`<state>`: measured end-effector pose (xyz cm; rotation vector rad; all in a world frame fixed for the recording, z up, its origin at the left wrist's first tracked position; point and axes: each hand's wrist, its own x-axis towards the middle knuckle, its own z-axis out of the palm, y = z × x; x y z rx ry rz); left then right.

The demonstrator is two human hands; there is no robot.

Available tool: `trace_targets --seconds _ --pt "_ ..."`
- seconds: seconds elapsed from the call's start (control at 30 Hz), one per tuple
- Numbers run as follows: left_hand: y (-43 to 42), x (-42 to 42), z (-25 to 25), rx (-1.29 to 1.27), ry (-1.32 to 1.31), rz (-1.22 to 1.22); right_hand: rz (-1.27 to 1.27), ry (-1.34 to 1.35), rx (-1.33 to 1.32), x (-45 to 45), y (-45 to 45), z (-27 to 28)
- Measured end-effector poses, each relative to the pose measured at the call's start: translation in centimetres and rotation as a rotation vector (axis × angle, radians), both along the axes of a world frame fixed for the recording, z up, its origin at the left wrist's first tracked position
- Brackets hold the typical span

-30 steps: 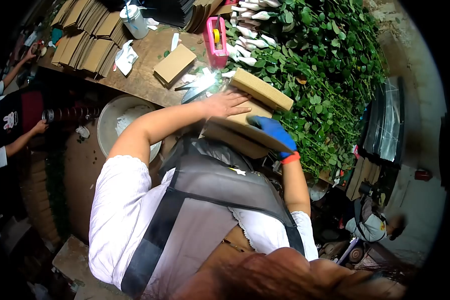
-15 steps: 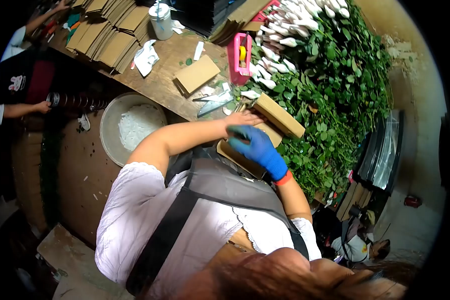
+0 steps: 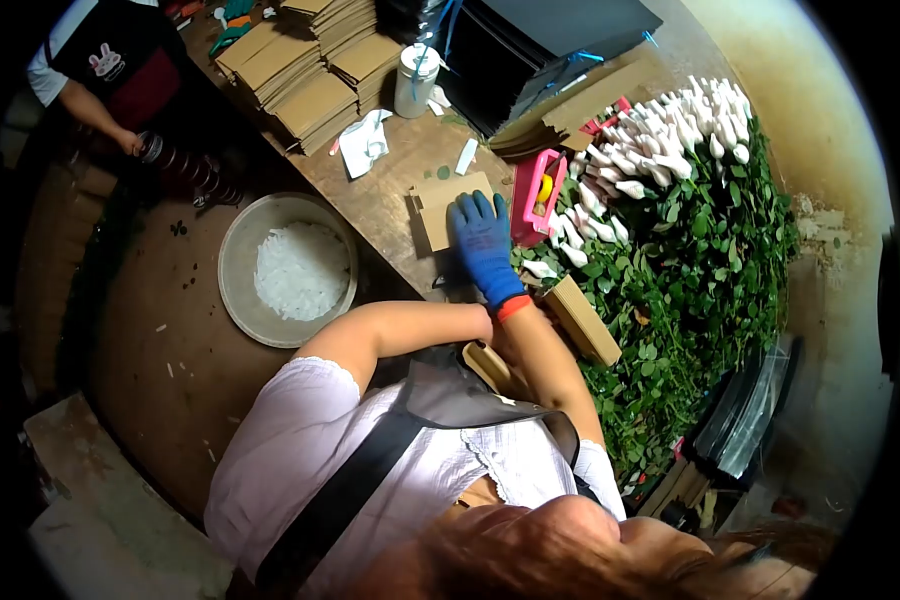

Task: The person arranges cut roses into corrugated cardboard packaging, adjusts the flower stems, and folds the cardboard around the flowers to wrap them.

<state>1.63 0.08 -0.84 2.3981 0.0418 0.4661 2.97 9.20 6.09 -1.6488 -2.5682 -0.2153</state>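
Note:
My right hand (image 3: 482, 235), in a blue glove with an orange cuff, lies on a small flat piece of brown cardboard (image 3: 436, 208) on the wooden table, fingers stretched out and slightly apart over it. My left forearm crosses in front of my apron, and my bare left hand (image 3: 490, 325) is mostly hidden behind my right forearm. Just below it, a folded piece of cardboard (image 3: 487, 364) rests against the apron. A corrugated cardboard strip (image 3: 582, 320) stands to the right, beside the leafy stems (image 3: 670, 300).
White-wrapped flower heads (image 3: 660, 130) and a pink tape dispenser (image 3: 530, 200) are beyond my right hand. Cardboard stacks (image 3: 300, 85), a white jar (image 3: 416, 80) and a white cloth (image 3: 365, 143) stand on the table (image 3: 390, 240). A tub (image 3: 232, 285) is at left, near a co-worker (image 3: 110, 75).
My right hand has moved forward from beside my left hand onto the small cardboard piece. My left hand has become mostly covered by my right forearm. The view has shifted, and the table sits further right.

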Motion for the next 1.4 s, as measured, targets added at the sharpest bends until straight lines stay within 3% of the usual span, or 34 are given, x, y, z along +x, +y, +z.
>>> trace_targets --seconds 0.1,0.17,0.2,0.23,0.3,0.33,0.4,0.53,0.6,0.73,0.8,0.87,0.97,1.07,1.17,1.27,1.4 --pt "0.1 1.0 0.6 0.004 -0.082 -0.088 0.039 0.109 -0.007 2.9 -2.0 0.9" --pt "0.3 0.0 0.4 -0.044 -0.213 -0.044 -0.023 0.331 -0.117 4.4 -5.5 8.4" --pt "0.6 0.0 1.2 -0.025 -0.077 -0.079 -0.09 0.499 -0.182 5.4 -7.8 10.5" --pt "0.9 -0.1 2.1 0.002 0.058 -0.114 -0.06 0.732 -0.014 6.8 -9.9 10.3" --pt "0.5 -0.6 2.7 -0.066 0.397 -0.214 -0.501 0.958 -0.332 9.2 -14.9 10.8" --pt "0.8 -0.4 2.1 0.128 -0.038 -0.178 -0.67 1.082 -0.473 9.9 -16.4 11.5" --pt "1.2 -0.3 2.3 -0.003 0.112 -0.23 -0.676 1.126 -0.42 10.3 -17.2 11.1" --pt "1.1 0.0 1.7 0.041 0.02 -0.22 -0.763 1.143 -0.406 9.1 -13.3 11.0" --pt "1.3 -0.6 2.3 0.199 -0.092 -0.158 -0.61 0.967 -0.033 9.2 -11.2 11.2" --pt "1.2 -1.2 3.5 0.239 -0.047 -0.092 -0.639 1.224 -0.199 10.8 -16.1 12.3" --pt "1.4 -1.5 3.7 -0.21 0.126 -0.073 -0.645 1.526 -0.581 12.1 -19.3 9.5" --pt "0.9 -1.1 2.6 -0.021 0.073 -0.002 -0.671 1.419 -0.83 13.5 -21.4 5.6" --pt "1.4 -1.0 1.2 0.349 -0.038 -0.083 -0.809 1.331 -0.933 15.1 -21.8 4.1" --pt "1.6 -1.5 2.1 0.193 0.022 -0.049 -0.896 1.221 -0.979 15.7 -20.8 2.8" --pt "3.7 -4.0 4.8 0.366 0.062 -0.024 -0.952 1.023 -0.984 14.9 -19.9 4.3" --pt "5.2 -6.3 5.0 0.369 -0.06 0.103 -0.932 0.813 -0.92 14.2 -19.7 4.1" --pt "4.2 -4.5 8.5 0.136 -0.176 0.027 -0.866 0.665 -0.886 14.1 -19.9 3.1"
